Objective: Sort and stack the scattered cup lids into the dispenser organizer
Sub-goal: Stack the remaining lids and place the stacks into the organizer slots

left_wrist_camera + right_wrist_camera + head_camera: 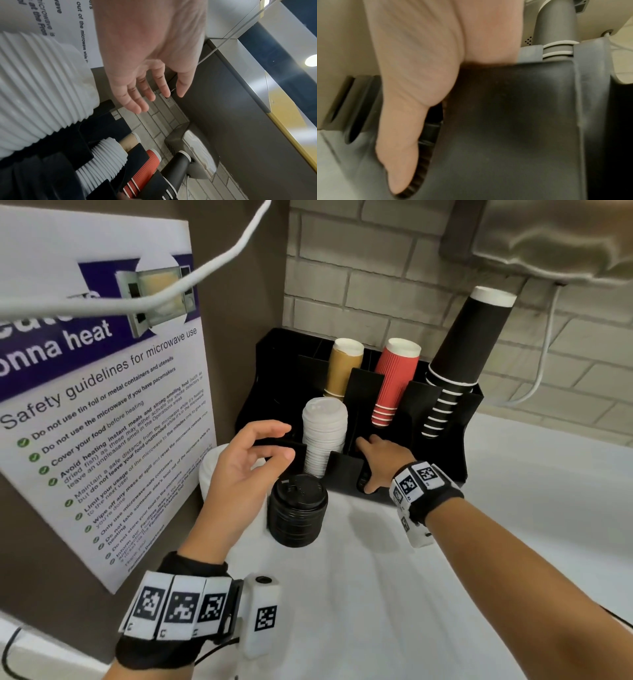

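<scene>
A black organizer (442, 460) stands in the counter's back corner. One of its front slots holds a tall stack of white lids (323, 436). A black lid stack (296, 508) sits on the counter in front of it. Another white lid stack (212, 470) stands by the wall, half hidden behind my left hand (284, 441). That hand hovers empty with loosely curled fingers. My right hand (364, 465) reaches into a front slot of the organizer and grips a few black lids (363, 481). In the right wrist view the thumb (399, 135) presses their ribbed edges (426, 135); the fingers are hidden behind the organizer wall (513, 121).
Brown cups (344, 368), red cups (394, 381) and black cups (459, 354) lean in the organizer's rear slots. A safety poster (102, 405) covers the left wall. A white cable (205, 268) crosses overhead. A metal unit (548, 234) hangs above the white counter (513, 508).
</scene>
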The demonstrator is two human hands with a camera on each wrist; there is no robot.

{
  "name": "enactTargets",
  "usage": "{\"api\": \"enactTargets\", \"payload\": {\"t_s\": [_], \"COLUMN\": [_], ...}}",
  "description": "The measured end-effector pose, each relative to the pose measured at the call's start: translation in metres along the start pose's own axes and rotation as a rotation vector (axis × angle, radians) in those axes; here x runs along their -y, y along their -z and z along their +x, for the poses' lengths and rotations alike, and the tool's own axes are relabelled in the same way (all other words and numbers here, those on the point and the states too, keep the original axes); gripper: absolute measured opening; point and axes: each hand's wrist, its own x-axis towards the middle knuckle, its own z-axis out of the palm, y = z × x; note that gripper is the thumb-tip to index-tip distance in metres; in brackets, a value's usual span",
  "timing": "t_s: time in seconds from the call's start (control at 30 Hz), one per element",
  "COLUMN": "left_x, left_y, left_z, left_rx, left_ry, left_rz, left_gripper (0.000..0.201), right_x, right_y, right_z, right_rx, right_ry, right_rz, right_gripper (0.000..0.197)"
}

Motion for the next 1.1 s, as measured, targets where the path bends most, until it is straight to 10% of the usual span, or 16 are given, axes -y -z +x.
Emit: {"api": "enactTargets", "payload": {"t_s": [0.23,0.47,1.1], "left_x": [-0.005,-0.008,0.0], "left_y": [0.005,-0.001,-0.006], "left_z": [0.001,0.002,-0.002], "left_rx": [-0.052,-0.046,-0.005], "left_ry": [0.005,0.004,-0.005], "left_rz": [0.037,0.022,-0.02], "left_gripper": [0.024,0.025,0.029], "right_x": [0.032,0.096,0.077], "right_y": [0.025,0.004,0.003], "right_z": [-0.034,-0.043,-0.051], "right_rx": [-0.481,-0.072,-0.351], "right_ry": [0.183,0.365,0.288], "right_rz": [0.534,0.652,0.982], "right_gripper": [0.033,0.062,0.054]}}
